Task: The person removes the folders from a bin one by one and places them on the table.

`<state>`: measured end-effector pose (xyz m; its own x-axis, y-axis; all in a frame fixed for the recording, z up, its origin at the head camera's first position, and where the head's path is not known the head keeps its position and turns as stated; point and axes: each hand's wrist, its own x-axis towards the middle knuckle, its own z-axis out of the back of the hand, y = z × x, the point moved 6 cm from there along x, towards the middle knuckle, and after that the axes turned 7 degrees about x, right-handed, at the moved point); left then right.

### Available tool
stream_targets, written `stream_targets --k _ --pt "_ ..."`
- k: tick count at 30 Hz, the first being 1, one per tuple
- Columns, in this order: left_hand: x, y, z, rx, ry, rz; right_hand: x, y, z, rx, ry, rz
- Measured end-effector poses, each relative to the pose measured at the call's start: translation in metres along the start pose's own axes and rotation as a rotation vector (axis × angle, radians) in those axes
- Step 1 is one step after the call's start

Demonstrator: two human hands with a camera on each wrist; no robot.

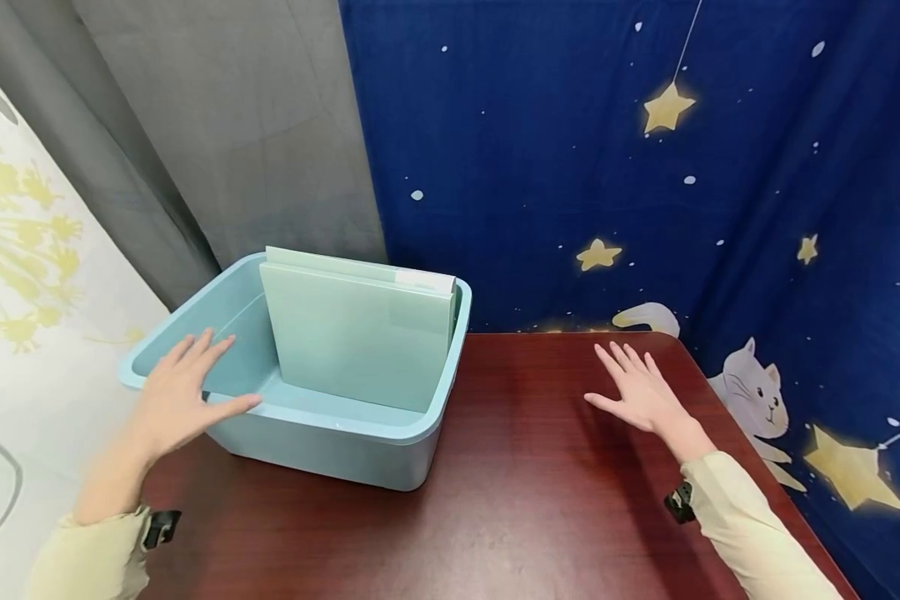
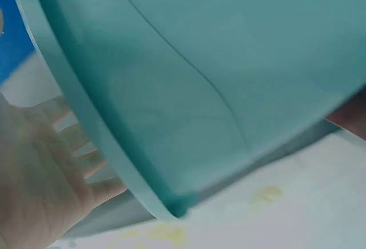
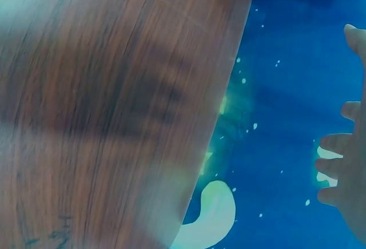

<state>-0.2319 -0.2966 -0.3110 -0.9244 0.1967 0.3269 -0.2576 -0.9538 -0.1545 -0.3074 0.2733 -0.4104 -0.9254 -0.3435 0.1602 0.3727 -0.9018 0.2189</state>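
A light blue plastic tub (image 1: 322, 425) stands on the left of the table, with pale green folders (image 1: 352, 333) upright inside it. A white label (image 1: 424, 282) shows on the top edge of one. My left hand (image 1: 178, 404), fingers spread, is over the tub's near left rim in the head view. In the left wrist view the fingers of that hand (image 2: 51, 169) pass behind the tub's rim (image 2: 97, 123). Off to the right, my right hand (image 1: 640, 392) is held above the table with its fingers straight and spread, holding nothing.
The dark red wooden table (image 1: 525, 467) extends to an edge at the back and right. Behind it hang a grey curtain (image 1: 262, 125) and a blue curtain (image 1: 525, 167) with stars and a cat. White cloth with yellow print (image 1: 30, 333) lies at the left.
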Motion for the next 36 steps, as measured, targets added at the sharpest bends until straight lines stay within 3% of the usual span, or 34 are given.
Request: stream_targets --k 5,9,12,24,36 --pt "0.0 0.037 0.001 0.034 -0.078 0.03 0.006 0.01 0.002 0.008 -0.004 0.023" --pt "-0.001 0.064 -0.005 0.054 -0.083 0.091 0.014 0.026 0.009 0.028 -0.014 0.052" --pt "-0.002 0.075 -0.009 0.064 -0.081 0.12 0.02 0.041 0.016 0.042 -0.035 0.085" --pt "-0.011 0.084 -0.01 0.065 -0.091 0.163 0.048 0.096 0.049 0.227 -0.193 0.239" --pt "-0.011 0.085 -0.011 0.075 -0.082 0.167 0.083 0.135 0.057 0.402 -0.234 0.275"
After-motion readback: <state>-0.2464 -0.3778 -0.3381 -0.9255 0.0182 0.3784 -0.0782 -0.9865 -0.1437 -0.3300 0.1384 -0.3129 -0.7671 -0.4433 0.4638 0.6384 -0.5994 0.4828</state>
